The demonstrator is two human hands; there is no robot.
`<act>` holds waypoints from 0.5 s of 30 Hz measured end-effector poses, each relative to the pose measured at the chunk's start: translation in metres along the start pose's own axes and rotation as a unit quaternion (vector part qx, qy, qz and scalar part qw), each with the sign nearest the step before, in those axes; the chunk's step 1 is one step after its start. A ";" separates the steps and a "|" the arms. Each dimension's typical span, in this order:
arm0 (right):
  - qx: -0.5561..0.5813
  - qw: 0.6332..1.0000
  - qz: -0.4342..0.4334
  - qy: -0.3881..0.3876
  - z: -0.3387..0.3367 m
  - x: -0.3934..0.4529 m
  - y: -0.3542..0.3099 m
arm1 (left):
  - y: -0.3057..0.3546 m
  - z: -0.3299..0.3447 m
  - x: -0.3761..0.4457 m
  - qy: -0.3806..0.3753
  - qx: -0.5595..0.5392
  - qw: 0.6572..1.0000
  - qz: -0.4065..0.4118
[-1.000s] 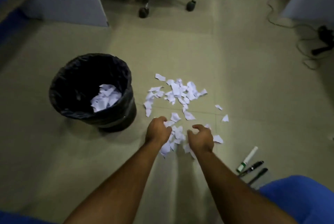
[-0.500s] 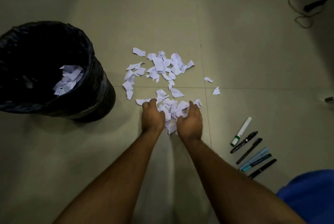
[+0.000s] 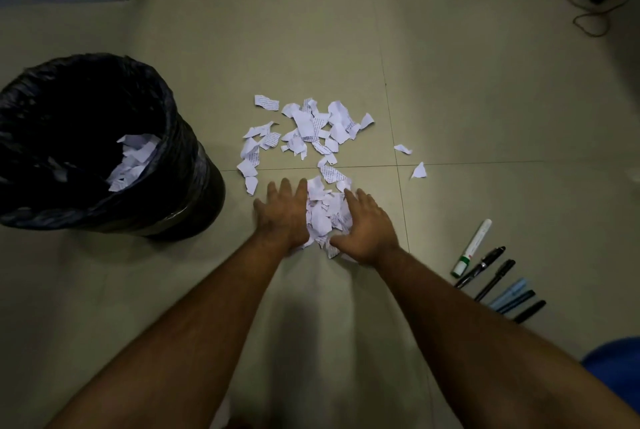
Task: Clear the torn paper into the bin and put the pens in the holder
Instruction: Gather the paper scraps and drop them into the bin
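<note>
Left hand [image 3: 284, 214] and right hand [image 3: 367, 227] flat on the tiled floor [image 3: 467, 82], fingers spread, palms pressed against either side of a gathered paper heap [image 3: 325, 213]; cupping, not gripping. Further loose scraps [image 3: 311, 127] scattered beyond the fingertips, two stray pieces [image 3: 412, 160] off to the right. Black-lined bin [image 3: 104, 151] upright to the left, apart from the scraps, torn paper inside. Row of pens [image 3: 495, 276] lying right of the right forearm. Bare floor open between bin and heap.
</note>
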State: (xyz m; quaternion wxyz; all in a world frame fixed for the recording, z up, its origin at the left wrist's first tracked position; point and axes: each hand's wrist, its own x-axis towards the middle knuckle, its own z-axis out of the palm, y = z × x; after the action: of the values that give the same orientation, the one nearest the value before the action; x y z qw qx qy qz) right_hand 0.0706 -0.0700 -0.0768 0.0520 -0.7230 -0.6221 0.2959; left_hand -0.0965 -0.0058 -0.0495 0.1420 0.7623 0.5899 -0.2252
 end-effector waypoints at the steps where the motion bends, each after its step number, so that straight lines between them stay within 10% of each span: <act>1: -0.040 0.998 -0.016 -0.045 -0.006 0.001 0.004 | -0.001 -0.001 -0.001 -0.036 -0.018 0.999 -0.015; 5: -0.129 0.981 -0.060 -0.133 -0.007 0.000 0.005 | 0.011 0.005 -0.002 -0.109 -0.051 0.993 0.006; 15: -0.166 0.985 -0.044 -0.008 -0.003 0.008 -0.006 | 0.030 0.029 -0.008 0.042 -0.055 0.997 0.041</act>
State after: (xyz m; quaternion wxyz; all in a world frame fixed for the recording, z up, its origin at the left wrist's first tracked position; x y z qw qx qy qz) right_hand 0.0670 -0.0605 -0.0748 -0.0605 -0.6913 -0.6941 0.1915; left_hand -0.0739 -0.0343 -0.0717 0.1678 0.7858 0.5749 -0.1544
